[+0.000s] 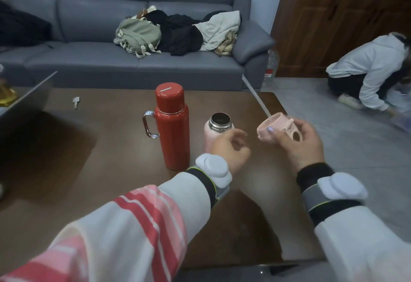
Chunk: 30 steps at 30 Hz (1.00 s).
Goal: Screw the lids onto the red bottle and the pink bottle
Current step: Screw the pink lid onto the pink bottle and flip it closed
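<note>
The red bottle (173, 135) stands upright on the brown table (111, 148) with its red lid (170, 97) on top and a metal handle at its left. To its right stands the pink bottle (211, 132), its steel mouth uncovered. My left hand (229, 150) is in front of the pink bottle's body, fingers curled; whether it touches the bottle is unclear. My right hand (298, 141) holds the pink lid (275, 128) tilted in the air, right of the pink bottle. A white straw (255, 97) sticks up from the lid.
A small white object (76, 102) lies on the table's far left part. A laptop (24, 97) sits at the left edge. Behind the table is a grey sofa (133, 63) with bags and clothes. A person (373, 72) crouches on the floor at the right.
</note>
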{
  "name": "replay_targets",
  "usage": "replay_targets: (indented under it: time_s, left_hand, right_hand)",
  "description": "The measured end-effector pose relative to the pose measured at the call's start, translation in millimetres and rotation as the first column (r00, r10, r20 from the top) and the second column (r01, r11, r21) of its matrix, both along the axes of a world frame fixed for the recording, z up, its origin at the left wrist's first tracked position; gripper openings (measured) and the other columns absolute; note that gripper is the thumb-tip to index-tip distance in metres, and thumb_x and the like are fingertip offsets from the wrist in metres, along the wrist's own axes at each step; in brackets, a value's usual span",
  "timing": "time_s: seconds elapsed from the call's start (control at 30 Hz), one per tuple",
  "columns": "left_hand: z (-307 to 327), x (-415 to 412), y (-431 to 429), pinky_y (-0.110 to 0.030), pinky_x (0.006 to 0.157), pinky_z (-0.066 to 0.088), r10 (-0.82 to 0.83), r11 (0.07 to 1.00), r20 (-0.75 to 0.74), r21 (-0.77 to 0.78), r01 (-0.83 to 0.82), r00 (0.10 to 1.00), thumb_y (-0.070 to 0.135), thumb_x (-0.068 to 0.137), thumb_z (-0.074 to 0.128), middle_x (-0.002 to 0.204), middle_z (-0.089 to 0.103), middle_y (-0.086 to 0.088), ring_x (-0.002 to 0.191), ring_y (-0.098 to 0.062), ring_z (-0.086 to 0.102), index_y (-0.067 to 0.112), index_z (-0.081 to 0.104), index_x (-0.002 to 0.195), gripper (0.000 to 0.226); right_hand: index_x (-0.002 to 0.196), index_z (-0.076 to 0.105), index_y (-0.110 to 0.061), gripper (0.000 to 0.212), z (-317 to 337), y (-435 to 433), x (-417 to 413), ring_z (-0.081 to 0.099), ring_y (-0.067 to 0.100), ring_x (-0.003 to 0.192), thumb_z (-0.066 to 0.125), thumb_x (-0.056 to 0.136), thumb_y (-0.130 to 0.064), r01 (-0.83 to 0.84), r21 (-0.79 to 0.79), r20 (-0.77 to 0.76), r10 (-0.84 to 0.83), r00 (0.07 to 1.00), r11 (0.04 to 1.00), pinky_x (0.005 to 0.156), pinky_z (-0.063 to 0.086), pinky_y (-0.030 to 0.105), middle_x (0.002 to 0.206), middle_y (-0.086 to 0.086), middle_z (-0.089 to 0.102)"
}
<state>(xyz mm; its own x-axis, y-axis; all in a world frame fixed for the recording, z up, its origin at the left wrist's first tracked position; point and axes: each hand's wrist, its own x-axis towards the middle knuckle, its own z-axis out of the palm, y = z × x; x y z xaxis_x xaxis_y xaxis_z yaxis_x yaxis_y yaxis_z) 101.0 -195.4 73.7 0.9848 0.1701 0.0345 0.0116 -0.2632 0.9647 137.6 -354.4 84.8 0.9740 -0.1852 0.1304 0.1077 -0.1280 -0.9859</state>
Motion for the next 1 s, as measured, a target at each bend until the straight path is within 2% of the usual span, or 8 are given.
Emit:
replay_targets:
  time_s: [0.07, 0.17, 0.4, 0.57, 0.63, 0.77, 0.83, 1.0]
  left_hand:
    - [0.3, 1.4, 14.9, -0.018, 0.069, 0.043, 0.156, 0.982, 0.075, 0.092, -0.163, 0.985, 0.016, 0.071, 0.064, 0.105, 0.058, -0.005, 0.073, -0.014, 0.056, 0.023, 0.05, 0.089, 0.023]
    - [-4.0, 6.0, 31.3, -0.035, 0.082, 0.05, 0.26, 0.92, -0.005, 0.304, -0.246, 0.966, 0.031, 0.07, 0.073, 0.111, 0.055, -0.007, 0.09, -0.025, 0.058, 0.016, 0.047, 0.094, 0.038]
    - [3.8, 12.2, 32.1, -0.041, 0.074, 0.048, 0.388, 0.782, -0.042, 0.544, -0.304, 0.921, 0.063, 0.061, 0.071, 0.113, 0.049, -0.011, 0.091, -0.03, 0.06, 0.007, 0.042, 0.11, 0.08]
    - [13.8, 21.6, 36.0, -0.034, 0.089, 0.041, 0.266, 0.89, -0.066, 0.401, -0.218, 0.962, 0.053, 0.069, 0.072, 0.131, 0.046, -0.011, 0.117, -0.03, 0.05, 0.007, 0.034, 0.13, 0.086]
    - [18.9, 24.7, 39.3, -0.021, 0.08, 0.04, 0.157, 0.951, -0.109, 0.287, -0.12, 0.982, 0.041, 0.073, 0.074, 0.123, 0.05, -0.007, 0.113, -0.026, 0.05, 0.009, 0.035, 0.13, 0.076]
    - [18.5, 21.9, 44.7, -0.017, 0.065, 0.042, 0.043, 0.988, -0.035, 0.15, -0.037, 0.998, 0.022, 0.075, 0.071, 0.084, 0.056, 0.005, 0.081, -0.016, 0.051, 0.036, 0.056, 0.082, 0.022]
    - [17.2, 20.3, 47.7, -0.024, 0.066, 0.042, -0.007, 0.991, -0.017, 0.136, 0.009, 1.0, 0.015, 0.075, 0.069, 0.069, 0.054, 0.009, 0.073, -0.013, 0.049, 0.04, 0.059, 0.059, 0.032]
    - [13.9, 21.5, 50.1, -0.023, 0.079, 0.042, 0.011, 0.999, -0.017, 0.031, -0.01, 1.0, 0.018, 0.073, 0.077, 0.094, 0.06, 0.005, 0.087, -0.012, 0.055, 0.016, 0.058, 0.108, 0.04]
  right_hand:
    - [0.114, 0.058, -0.021, 0.054, 27.6, -9.4, 6.2, 0.061, 0.003, 0.084, 0.082, 0.067, -0.013, -0.054, -0.22, 0.045, 0.065, 0.997, 0.974, 0.063, 0.051, 0.006, 0.101, -0.003, 0.064]
    - [0.113, 0.057, -0.024, 0.055, 65.6, -19.1, 14.2, 0.06, 0.013, 0.09, 0.084, 0.066, -0.014, -0.139, -0.461, 0.027, 0.171, 0.985, 0.876, 0.075, 0.055, 0.024, 0.099, -0.005, 0.06]
    - [0.118, 0.058, -0.021, 0.065, 117.1, -18.8, 33.2, 0.054, 0.017, 0.097, 0.087, 0.061, -0.026, -0.166, -0.88, -0.035, 0.288, 0.957, 0.445, 0.074, 0.048, 0.027, 0.115, 0.001, 0.052]
    - [0.124, 0.056, -0.024, 0.071, 134.2, 7.6, 41.0, 0.056, 0.024, 0.105, 0.086, 0.06, -0.034, -0.154, -0.969, -0.069, 0.389, 0.919, 0.192, 0.081, 0.049, 0.031, 0.119, 0.003, 0.053]
    - [0.126, 0.056, -0.024, 0.071, 138.1, 24.7, 43.0, 0.053, 0.024, 0.108, 0.084, 0.063, -0.035, -0.134, -0.984, -0.072, 0.436, 0.897, 0.114, 0.083, 0.043, 0.028, 0.122, 0.004, 0.052]
    - [0.128, 0.055, -0.028, 0.068, 137.8, 61.4, 43.3, 0.053, 0.028, 0.11, 0.081, 0.065, -0.037, -0.128, -0.99, -0.137, 0.504, 0.853, -0.053, 0.091, 0.045, 0.035, 0.125, 0.006, 0.048]
    - [0.126, 0.056, -0.027, 0.062, 133.4, 77.9, 41.0, 0.056, 0.03, 0.107, 0.079, 0.069, -0.036, -0.117, -0.985, -0.169, 0.53, 0.831, -0.13, 0.09, 0.047, 0.036, 0.125, 0.007, 0.047]
    - [0.115, 0.06, -0.024, 0.045, 119.7, 109.6, 38.7, 0.06, 0.035, 0.093, 0.068, 0.075, -0.04, -0.125, -0.95, -0.27, 0.551, 0.789, -0.287, 0.081, 0.053, 0.045, 0.118, 0.01, 0.048]
